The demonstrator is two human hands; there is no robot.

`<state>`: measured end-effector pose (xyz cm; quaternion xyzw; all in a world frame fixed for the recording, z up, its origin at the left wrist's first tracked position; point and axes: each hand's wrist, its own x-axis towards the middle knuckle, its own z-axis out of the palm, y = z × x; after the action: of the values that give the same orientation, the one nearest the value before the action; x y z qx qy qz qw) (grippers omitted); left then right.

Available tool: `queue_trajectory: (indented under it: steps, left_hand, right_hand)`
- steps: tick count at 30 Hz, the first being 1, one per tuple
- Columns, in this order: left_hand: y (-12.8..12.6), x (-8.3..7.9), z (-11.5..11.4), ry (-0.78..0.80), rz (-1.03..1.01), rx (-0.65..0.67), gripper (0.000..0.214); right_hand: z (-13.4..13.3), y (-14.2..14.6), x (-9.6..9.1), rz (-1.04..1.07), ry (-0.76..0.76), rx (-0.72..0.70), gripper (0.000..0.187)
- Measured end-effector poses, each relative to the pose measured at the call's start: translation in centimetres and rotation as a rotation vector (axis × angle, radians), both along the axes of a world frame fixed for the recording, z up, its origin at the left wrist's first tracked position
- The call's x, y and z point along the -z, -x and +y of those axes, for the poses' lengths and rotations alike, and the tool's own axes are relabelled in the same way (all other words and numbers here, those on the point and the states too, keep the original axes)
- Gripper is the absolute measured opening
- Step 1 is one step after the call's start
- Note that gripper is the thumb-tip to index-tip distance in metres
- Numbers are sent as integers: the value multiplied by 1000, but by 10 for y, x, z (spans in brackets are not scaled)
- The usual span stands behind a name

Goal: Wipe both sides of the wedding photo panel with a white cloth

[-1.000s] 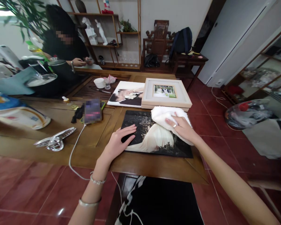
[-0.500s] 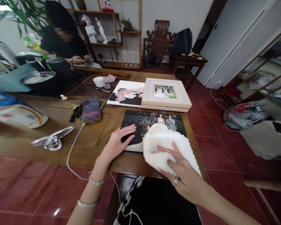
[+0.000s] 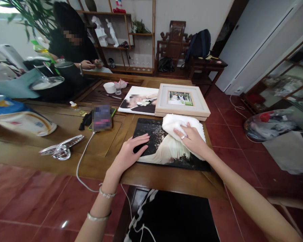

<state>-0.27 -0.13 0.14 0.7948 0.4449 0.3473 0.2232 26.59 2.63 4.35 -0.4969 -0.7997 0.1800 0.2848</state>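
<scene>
One cloth (image 3: 171,122), likely light and soft, bunches in my right grip (image 3: 192,137), atop the picture (image 3: 168,148) on the bench (image 3: 156,176). Left grip (image 3: 130,150) rests flat, grasping nothing. Picture seems stiff; hold edges.

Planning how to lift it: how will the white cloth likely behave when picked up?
The white cloth is probably floppy, since it bunches and folds under the right hand. Its fluffy-looking surface suggests it shouldn't be very slippery. Being soft-looking fabric, it seems unlikely to break or roll.

Head-worn view; faces forward and down; table (image 3: 151,178) close
</scene>
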Motion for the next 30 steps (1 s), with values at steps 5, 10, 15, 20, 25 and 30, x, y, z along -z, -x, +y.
queue_trajectory:
  steps: [5, 10, 15, 20, 25, 30]
  left_hand:
    - [0, 0, 0, 8, -15, 6, 25]
    - [1, 1, 0, 2, -18, 10, 25]
    - [0, 0, 0, 2, 16, -7, 25]
    - [0, -1, 0, 6, 31, -5, 25]
    - [0, -1, 0, -6, 27, 11, 26]
    - [1, 0, 0, -14, 23, 1, 27]
  right_hand:
    - [13, -2, 2, 23, -19, 6, 38]
    - [-18, 1, 0, -2, 10, -20, 33]
    - [-76, 5, -7, -53, 92, -119, 26]
    - [-122, 7, -15, -110, 157, -233, 21]
    - [-118, 9, -18, -111, 176, -258, 18]
    - [-75, 13, -12, -72, 100, -215, 23]
